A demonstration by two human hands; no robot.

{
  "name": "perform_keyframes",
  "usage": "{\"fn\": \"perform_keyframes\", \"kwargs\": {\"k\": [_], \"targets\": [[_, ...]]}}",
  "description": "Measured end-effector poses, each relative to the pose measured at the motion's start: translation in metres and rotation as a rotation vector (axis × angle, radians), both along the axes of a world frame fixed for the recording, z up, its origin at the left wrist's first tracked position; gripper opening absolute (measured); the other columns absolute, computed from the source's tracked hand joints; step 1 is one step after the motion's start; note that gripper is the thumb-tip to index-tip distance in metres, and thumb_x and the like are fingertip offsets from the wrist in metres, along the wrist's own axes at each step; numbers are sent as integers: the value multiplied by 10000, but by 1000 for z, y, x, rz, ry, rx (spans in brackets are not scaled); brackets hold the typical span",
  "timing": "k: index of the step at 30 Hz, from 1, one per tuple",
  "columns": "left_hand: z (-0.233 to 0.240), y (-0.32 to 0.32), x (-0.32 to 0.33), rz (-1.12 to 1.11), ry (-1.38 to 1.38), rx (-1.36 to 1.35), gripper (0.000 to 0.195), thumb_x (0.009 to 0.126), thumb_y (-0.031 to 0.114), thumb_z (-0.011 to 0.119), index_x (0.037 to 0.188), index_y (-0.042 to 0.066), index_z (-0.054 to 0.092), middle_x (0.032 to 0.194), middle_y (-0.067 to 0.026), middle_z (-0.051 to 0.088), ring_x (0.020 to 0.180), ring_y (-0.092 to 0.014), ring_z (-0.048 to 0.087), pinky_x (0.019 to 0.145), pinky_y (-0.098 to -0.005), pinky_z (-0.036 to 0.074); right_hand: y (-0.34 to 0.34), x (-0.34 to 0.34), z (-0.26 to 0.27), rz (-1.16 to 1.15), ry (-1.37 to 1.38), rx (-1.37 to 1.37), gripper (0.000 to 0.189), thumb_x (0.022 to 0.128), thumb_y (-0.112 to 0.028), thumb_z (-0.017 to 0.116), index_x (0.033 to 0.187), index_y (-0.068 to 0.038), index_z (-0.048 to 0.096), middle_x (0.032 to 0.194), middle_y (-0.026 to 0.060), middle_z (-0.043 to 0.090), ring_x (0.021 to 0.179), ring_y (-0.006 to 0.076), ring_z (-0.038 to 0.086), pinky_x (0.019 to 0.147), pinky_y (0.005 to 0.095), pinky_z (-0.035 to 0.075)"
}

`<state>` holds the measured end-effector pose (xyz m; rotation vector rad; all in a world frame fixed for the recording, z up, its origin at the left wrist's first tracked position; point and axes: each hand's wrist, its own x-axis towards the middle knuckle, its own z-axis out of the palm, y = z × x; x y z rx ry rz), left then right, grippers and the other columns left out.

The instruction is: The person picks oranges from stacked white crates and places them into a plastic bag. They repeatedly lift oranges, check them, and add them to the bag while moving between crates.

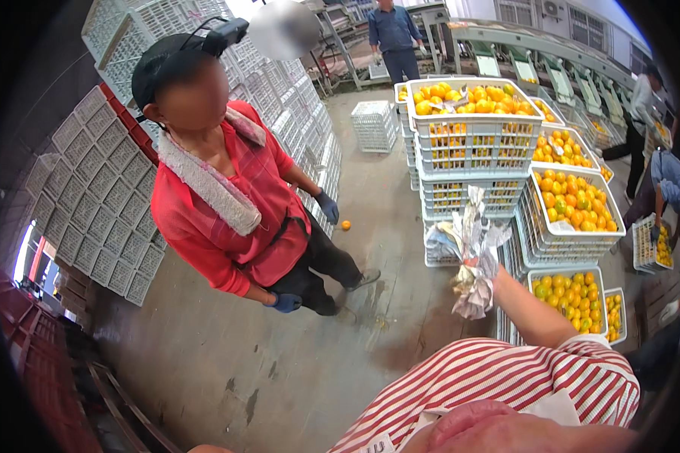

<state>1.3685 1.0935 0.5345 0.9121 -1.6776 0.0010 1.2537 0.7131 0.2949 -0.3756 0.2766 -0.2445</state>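
My right hand [474,263] is stretched out, gripping a bunch of crumpled paper sheets [475,297], which cover most of the fingers. Behind the paper stands a stack of pale plastic crates; its top crate [476,141] is full of orange and greenish citrus fruit [490,102]. Close to my forearm is another fruit-filled crate [569,252], with a lower crate [566,277] beside it. My left hand is out of view. A co-worker in a red top [243,198] faces the crates, with a dark-gloved hand [287,302] hanging low.
Tall stacks of pale crates [99,204] rise at left. One crate [374,125] stands on the concrete floor [294,362], and a loose fruit [346,225] lies near the co-worker. A person [395,39] stands behind; another [671,181] bends over a crate at right, near a sorting line [549,48].
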Motion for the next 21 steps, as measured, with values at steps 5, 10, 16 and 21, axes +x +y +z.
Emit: {"fn": "perform_keyframes", "kwargs": {"k": [5, 10, 16, 21], "targets": [[-13, 0, -5, -4, 21, 55, 147, 695, 149, 601, 755, 16, 621, 869, -126, 607, 806, -247, 562, 738, -324, 417, 3, -13, -7, 20, 34, 34, 281, 847, -142, 550, 1094, -9, 553, 916, 140, 619, 798, 267, 625, 737, 428, 531], [-13, -5, -11, -10, 32, 74, 121, 714, 140, 593, 742, 24, 618, 846, -105, 607, 773, -234, 562, 702, -316, 419, 7, -22, -12, 35, 22, 58, 290, 866, -175, 529, 1105, -12, 550, 925, 150, 620, 810, 279, 625, 747, 446, 528], [-13, 1, -3, 16, -32, 98, 100, 736, 129, 584, 726, 34, 615, 819, -80, 608, 733, -219, 561, 660, -307, 421, -6, -23, -28, 86, -18, 67, 307, 889, -216, 504, 1118, -17, 546, 936, 161, 621, 825, 293, 626, 759, 468, 525], [-21, 12, 12, -36, -12, 83, 95, 755, 120, 577, 712, 43, 612, 797, -59, 608, 700, -206, 561, 624, -299, 422, -10, -58, -33, 154, 312, 57, 278, 875, -243, 512, 1039, -27, 569, 916, 207, 632, 759, 344, 634, 702, 520, 520]]}}
